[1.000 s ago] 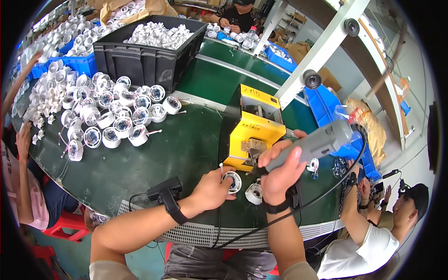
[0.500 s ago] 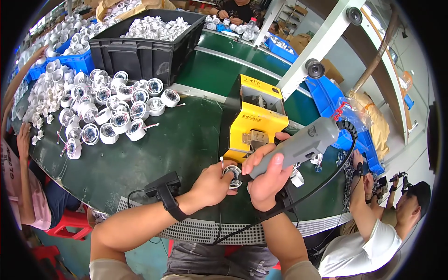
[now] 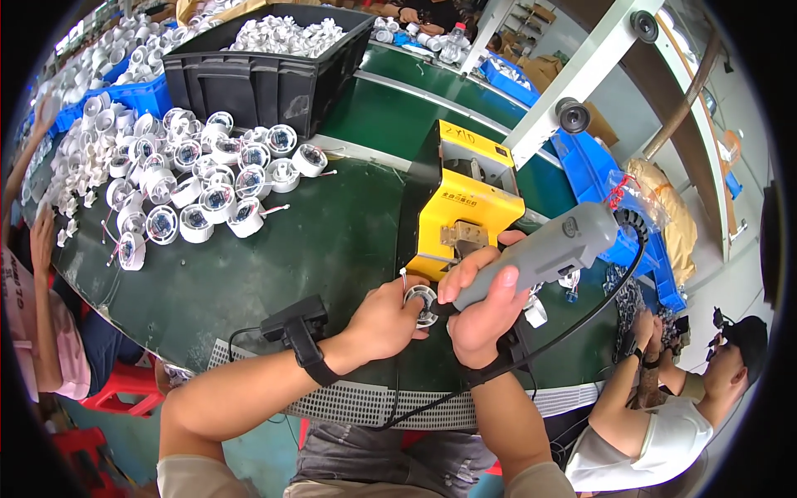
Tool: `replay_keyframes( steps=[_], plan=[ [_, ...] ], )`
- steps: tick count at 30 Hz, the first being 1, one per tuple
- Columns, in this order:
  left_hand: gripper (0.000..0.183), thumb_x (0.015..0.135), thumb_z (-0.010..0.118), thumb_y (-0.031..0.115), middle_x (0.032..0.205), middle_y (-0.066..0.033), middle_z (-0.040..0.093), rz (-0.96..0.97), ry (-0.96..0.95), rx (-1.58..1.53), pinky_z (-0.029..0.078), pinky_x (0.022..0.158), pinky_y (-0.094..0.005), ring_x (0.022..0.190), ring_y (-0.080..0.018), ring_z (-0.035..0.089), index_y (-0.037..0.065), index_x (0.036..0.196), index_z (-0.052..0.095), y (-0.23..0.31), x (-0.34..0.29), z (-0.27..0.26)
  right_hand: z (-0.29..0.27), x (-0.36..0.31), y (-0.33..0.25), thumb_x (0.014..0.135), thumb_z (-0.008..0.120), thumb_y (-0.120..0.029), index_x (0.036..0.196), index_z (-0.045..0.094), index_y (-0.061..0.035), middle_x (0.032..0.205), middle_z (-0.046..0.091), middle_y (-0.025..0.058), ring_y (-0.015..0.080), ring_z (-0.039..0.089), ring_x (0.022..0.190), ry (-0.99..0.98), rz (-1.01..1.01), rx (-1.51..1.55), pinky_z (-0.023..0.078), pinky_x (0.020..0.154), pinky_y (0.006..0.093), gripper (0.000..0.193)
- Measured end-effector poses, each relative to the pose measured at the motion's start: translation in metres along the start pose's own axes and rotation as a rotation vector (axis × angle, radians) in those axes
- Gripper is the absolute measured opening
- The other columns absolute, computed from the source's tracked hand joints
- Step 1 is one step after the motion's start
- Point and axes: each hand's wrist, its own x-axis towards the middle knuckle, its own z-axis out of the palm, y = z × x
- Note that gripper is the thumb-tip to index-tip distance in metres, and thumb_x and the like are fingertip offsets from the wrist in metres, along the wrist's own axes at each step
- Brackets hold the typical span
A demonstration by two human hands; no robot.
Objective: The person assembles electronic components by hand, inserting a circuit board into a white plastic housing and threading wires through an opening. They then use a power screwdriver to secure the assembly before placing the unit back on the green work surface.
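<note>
Now our left hand [image 3: 383,319] pinches the round white lamp housing [image 3: 421,302] on the green table [image 3: 315,249] — our right hand [image 3: 486,311] grips the grey electric screwdriver [image 3: 535,253], its long axis slanting down-left, tip at the housing.

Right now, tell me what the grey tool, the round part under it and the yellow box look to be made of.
Grey tool: looks like matte moulded plastic, an even dull grey with soft rounded edges. Round part: seemingly glossy white plastic around a shiny, possibly metal, centre; too small to be sure. Yellow box: probably painted sheet metal, with flat folded panels and a bare silvery bracket on its front.
</note>
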Motion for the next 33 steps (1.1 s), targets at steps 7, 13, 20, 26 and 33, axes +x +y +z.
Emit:
replay_keyframes(
  steps=[7,13,20,26,33],
  plan=[
    [0.029,0.096,0.046,0.008,0.105,-0.0165,0.062,-0.034,-0.038,0.037,0.062,0.073,-0.033,0.09,-0.0223,0.066,-0.008,0.119,0.052,0.006,0.001,0.0,-0.005,-0.002,0.004,0.097,0.047,-0.045,0.119,0.033,-0.003,0.07,0.047,0.0079,0.0162,0.049,0.05,-0.123,-0.03,-0.015,0.046,0.048,0.0295,0.049],
    [0.042,0.086,0.057,0.009,0.107,-0.0239,0.061,-0.018,-0.16,0.657,0.057,0.069,-0.0353,0.097,-0.0286,0.066,-0.004,0.125,0.051,0.052,-0.003,-0.054,-0.025,-0.002,0.007,0.095,0.049,-0.051,0.132,0.027,-0.0007,0.087,0.052,0.0105,0.02,0.056,0.075,-0.133,-0.044,-0.001,0.049,0.072,0.0345,0.066],
    [0.052,0.08,0.067,0.021,0.112,-0.027,0.06,0.396,0.939,1.216,0.051,0.077,-0.0455,0.092,-0.0416,0.063,-0.002,0.125,0.052,0.076,-0.024,-0.106,-0.088,-0.01,-0.027,0.075,0.077,-0.024,0.139,0.038,-0.0028,0.127,0.051,0.0132,0.026,0.05,0.117,-0.406,0.093,-0.669,0.038,0.101,0.0376,0.077],
    [0.027,0.077,0.073,0.028,0.075,-0.0118,0.07,0.325,-0.041,1.114,0.052,0.064,-0.0362,0.066,-0.0279,0.067,0.003,0.084,0.071,0.073,-0.03,-0.078,-0.103,-0.016,-0.043,0.069,0.081,-0.028,0.12,0.059,-0.0087,0.117,0.054,0.0105,0.0316,0.049,0.112,-0.786,0.036,-1.153,0.039,0.097,0.0396,0.059],
    [0.076,0.07,0.082,0.034,0.11,-0.0186,0.062,0.547,-0.538,0.854,0.053,0.077,-0.0383,0.092,-0.0318,0.065,0.0,0.13,0.05,0.029,-0.017,-0.027,-0.089,-0.037,-0.027,0.064,0.087,-0.026,0.11,0.054,-0.0043,0.102,0.054,0.0115,0.0259,0.055,0.097,-0.642,0.155,-0.942,0.046,0.085,0.0349,0.06]
  ],
)
